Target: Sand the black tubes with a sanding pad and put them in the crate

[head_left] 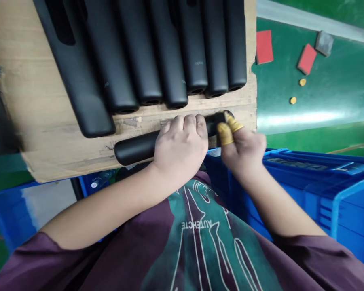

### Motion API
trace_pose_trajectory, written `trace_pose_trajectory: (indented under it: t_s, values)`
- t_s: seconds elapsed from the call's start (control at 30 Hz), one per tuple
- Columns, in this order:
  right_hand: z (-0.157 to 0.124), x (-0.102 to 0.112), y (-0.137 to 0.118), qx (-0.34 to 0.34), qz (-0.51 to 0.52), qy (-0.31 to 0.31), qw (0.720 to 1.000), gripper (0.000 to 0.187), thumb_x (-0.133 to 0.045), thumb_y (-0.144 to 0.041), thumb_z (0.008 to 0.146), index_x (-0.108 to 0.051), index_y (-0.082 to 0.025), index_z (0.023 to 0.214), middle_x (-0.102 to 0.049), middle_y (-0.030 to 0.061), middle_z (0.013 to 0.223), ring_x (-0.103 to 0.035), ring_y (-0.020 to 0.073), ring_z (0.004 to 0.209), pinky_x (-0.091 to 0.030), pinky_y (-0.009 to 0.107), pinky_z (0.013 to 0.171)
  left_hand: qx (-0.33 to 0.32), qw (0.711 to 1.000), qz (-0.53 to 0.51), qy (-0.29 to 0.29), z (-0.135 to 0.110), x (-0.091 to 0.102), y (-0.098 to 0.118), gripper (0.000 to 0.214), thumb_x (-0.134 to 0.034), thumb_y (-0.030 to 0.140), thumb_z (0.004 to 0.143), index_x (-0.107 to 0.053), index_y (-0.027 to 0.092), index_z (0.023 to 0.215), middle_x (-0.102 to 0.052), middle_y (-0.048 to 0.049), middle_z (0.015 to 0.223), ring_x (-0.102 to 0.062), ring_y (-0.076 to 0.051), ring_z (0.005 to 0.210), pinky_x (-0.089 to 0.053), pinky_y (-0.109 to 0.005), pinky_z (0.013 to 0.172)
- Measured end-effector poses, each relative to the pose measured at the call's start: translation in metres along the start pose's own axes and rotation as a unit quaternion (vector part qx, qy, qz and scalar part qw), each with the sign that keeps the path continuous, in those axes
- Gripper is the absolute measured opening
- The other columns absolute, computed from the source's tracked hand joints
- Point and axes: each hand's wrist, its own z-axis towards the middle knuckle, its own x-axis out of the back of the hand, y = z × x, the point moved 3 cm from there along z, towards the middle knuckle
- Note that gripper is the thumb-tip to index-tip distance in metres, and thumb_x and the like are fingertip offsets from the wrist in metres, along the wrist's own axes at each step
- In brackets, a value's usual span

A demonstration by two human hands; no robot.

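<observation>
A long black plastic housing with rounded edges lies crosswise near the front edge of the cardboard. My left hand is closed over its middle from above. At the housing's right end, my right hand pinches a small dark block against it. Yellow finger cots cover the thumb and a finger of that hand. Fingers and block partly hide the housing's right end, and motion blurs the right hand slightly. Beyond my hands, several similar black housings lie side by side.
The cardboard sheet is worn. On the green surface to the right are two red blocks, a grey block and two yellow finger cots. Blue crates stand at right and lower left, near a clear bottle.
</observation>
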Motion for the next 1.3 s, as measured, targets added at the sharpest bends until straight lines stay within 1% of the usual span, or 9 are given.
trace_pose_trajectory:
  t_s: [0.13, 0.23, 0.53, 0.67, 0.77, 0.9, 1.07, 1.17, 1.3]
  values:
    - [-0.002, 0.000, -0.001, -0.003, -0.022, 0.029, 0.999, 0.045, -0.040, -0.042, 0.100, -0.077, -0.017, 0.108, -0.077, 0.0104, 0.073, -0.068, 0.0198, 0.051, -0.051, 0.029, 0.050, -0.008, 1.000, -0.005, -0.004, 0.001, -0.001, 0.000, 0.038, -0.045, 0.018, 0.094, -0.062, 0.011, 0.127, -0.070, -0.0188, 0.109, -0.063, -0.034, 0.101, -0.051, -0.048, 0.084]
    - [-0.003, -0.002, -0.004, 0.025, -0.027, 0.015, 0.999, 0.048, -0.038, -0.045, 0.100, -0.075, -0.017, 0.113, -0.077, 0.0089, 0.075, -0.067, 0.0175, 0.052, -0.051, 0.027, 0.052, -0.014, 1.000, -0.004, 0.008, 0.001, -0.001, -0.002, 0.039, -0.042, 0.017, 0.093, -0.062, 0.012, 0.127, -0.071, -0.0176, 0.108, -0.064, -0.033, 0.099, -0.051, -0.046, 0.082]
    - [-0.001, 0.002, 0.003, 0.005, -0.038, 0.000, 0.999, 0.051, -0.037, -0.050, 0.101, -0.073, -0.017, 0.114, -0.078, 0.0099, 0.084, -0.070, 0.0159, 0.060, -0.053, 0.026, 0.058, -0.011, 0.999, -0.029, 0.018, 0.000, -0.004, -0.002, 0.037, -0.044, 0.023, 0.094, -0.060, 0.012, 0.126, -0.069, -0.0160, 0.109, -0.061, -0.032, 0.103, -0.047, -0.045, 0.087]
    - [0.002, 0.004, 0.008, -0.025, -0.039, 0.005, 0.999, 0.049, -0.039, -0.048, 0.101, -0.075, -0.014, 0.105, -0.078, 0.0102, 0.086, -0.073, 0.0193, 0.074, -0.055, 0.028, 0.066, -0.007, 0.999, -0.038, 0.011, 0.000, -0.005, -0.001, 0.036, -0.045, 0.025, 0.095, -0.058, 0.011, 0.126, -0.067, -0.0161, 0.113, -0.059, -0.032, 0.109, -0.045, -0.044, 0.091]
    - [-0.002, 0.005, 0.008, -0.034, -0.017, 0.016, 0.999, 0.048, -0.040, -0.047, 0.101, -0.073, -0.014, 0.111, -0.077, 0.0102, 0.087, -0.074, 0.0214, 0.078, -0.056, 0.031, 0.068, 0.002, 0.999, -0.044, -0.016, 0.001, -0.006, -0.001, 0.036, -0.043, 0.025, 0.096, -0.059, 0.011, 0.125, -0.066, -0.0153, 0.112, -0.059, -0.032, 0.111, -0.044, -0.044, 0.093]
    - [-0.001, 0.004, 0.004, -0.002, 0.010, -0.036, 0.999, 0.050, -0.039, -0.051, 0.101, -0.072, -0.017, 0.115, -0.077, 0.0086, 0.089, -0.074, 0.0198, 0.075, -0.055, 0.029, 0.067, 0.011, 0.999, -0.042, -0.021, 0.003, -0.005, -0.001, 0.039, -0.044, 0.026, 0.096, -0.057, 0.010, 0.129, -0.065, -0.0164, 0.115, -0.059, -0.032, 0.112, -0.043, -0.043, 0.093]
    - [-0.003, 0.005, 0.004, -0.049, -0.032, 0.004, 0.998, 0.046, -0.039, -0.048, 0.101, -0.074, -0.018, 0.108, -0.078, 0.0080, 0.087, -0.073, 0.0193, 0.075, -0.054, 0.029, 0.067, -0.001, 0.999, -0.042, -0.014, 0.001, -0.003, 0.000, 0.038, -0.042, 0.025, 0.097, -0.057, 0.009, 0.128, -0.066, -0.0169, 0.114, -0.059, -0.033, 0.112, -0.044, -0.045, 0.093]
    - [-0.005, 0.000, 0.001, -0.041, -0.039, -0.034, 0.998, 0.050, -0.037, -0.052, 0.100, -0.072, -0.020, 0.115, -0.078, 0.0102, 0.090, -0.070, 0.0178, 0.070, -0.052, 0.029, 0.066, -0.004, 0.999, -0.047, -0.006, 0.000, -0.006, -0.001, 0.039, -0.042, 0.025, 0.097, -0.056, 0.010, 0.129, -0.067, -0.0172, 0.115, -0.059, -0.033, 0.111, -0.045, -0.046, 0.092]
    - [0.000, 0.007, 0.016, -0.059, -0.067, -0.018, 0.996, 0.067, -0.031, -0.060, 0.099, -0.076, -0.011, 0.102, -0.073, 0.0145, 0.072, -0.066, 0.0190, 0.061, -0.046, 0.031, 0.058, -0.014, 1.000, 0.002, -0.003, 0.001, -0.010, 0.000, 0.041, -0.039, 0.025, 0.099, -0.057, 0.007, 0.130, -0.068, -0.0185, 0.116, -0.062, -0.032, 0.107, -0.050, -0.046, 0.087]
